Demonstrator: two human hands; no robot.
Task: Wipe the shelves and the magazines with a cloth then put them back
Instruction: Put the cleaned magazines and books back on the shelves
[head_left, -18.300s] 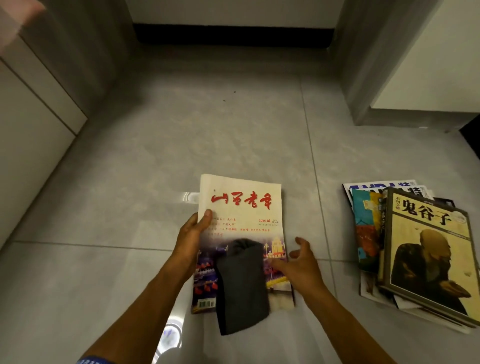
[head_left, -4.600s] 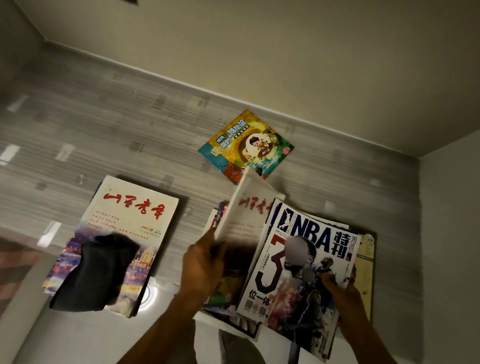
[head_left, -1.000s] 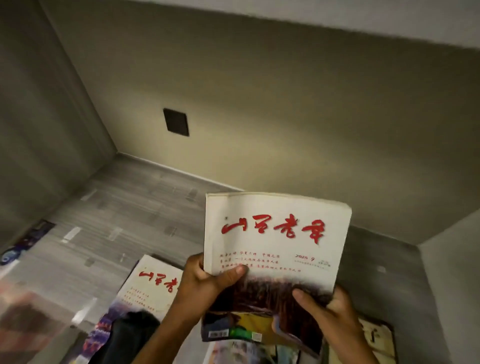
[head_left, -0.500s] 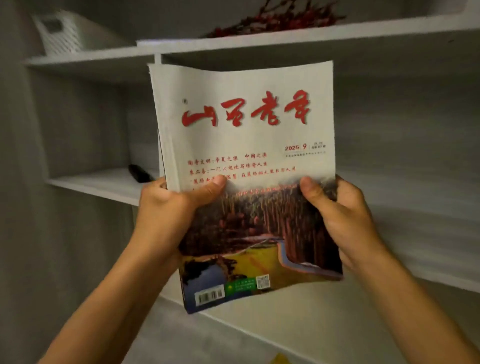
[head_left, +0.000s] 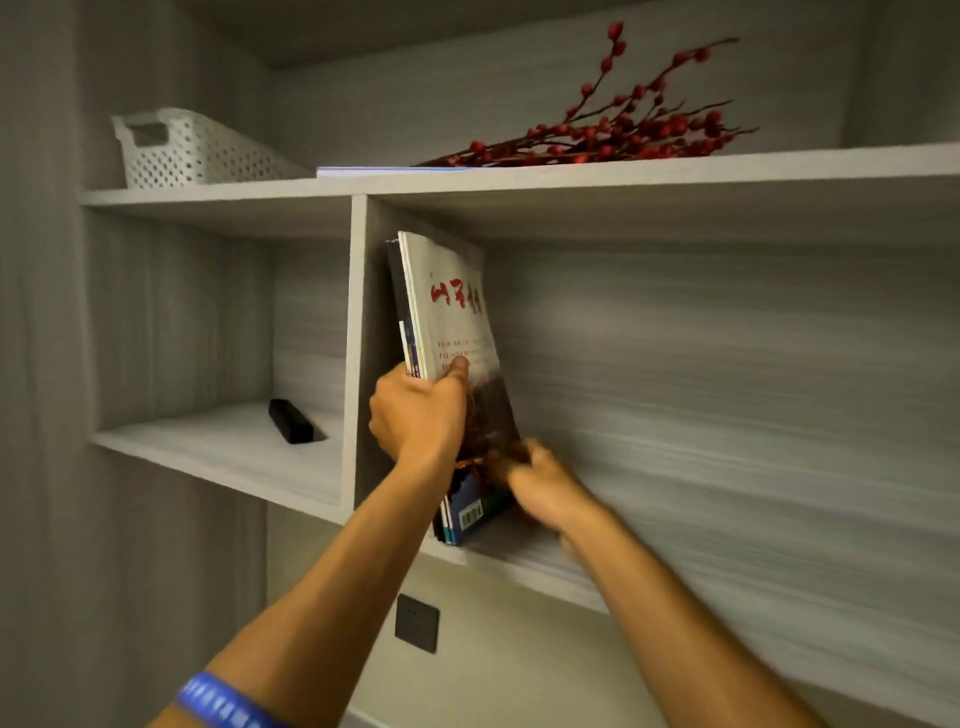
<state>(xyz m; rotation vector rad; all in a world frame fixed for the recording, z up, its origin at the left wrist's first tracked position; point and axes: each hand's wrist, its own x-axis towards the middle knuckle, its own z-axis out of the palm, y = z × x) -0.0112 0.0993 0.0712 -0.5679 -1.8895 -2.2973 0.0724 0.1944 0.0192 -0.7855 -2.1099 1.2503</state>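
A magazine (head_left: 451, 332) with a white cover, red brush-style title and dark picture below stands nearly upright, tilted right, at the left end of the right shelf (head_left: 524, 564) compartment, beside thinner magazines against the divider (head_left: 358, 322). The left hand (head_left: 418, 415) grips its spine edge, thumb on the cover. The right hand (head_left: 540, 483), blurred, presses curled fingers on the lower cover.
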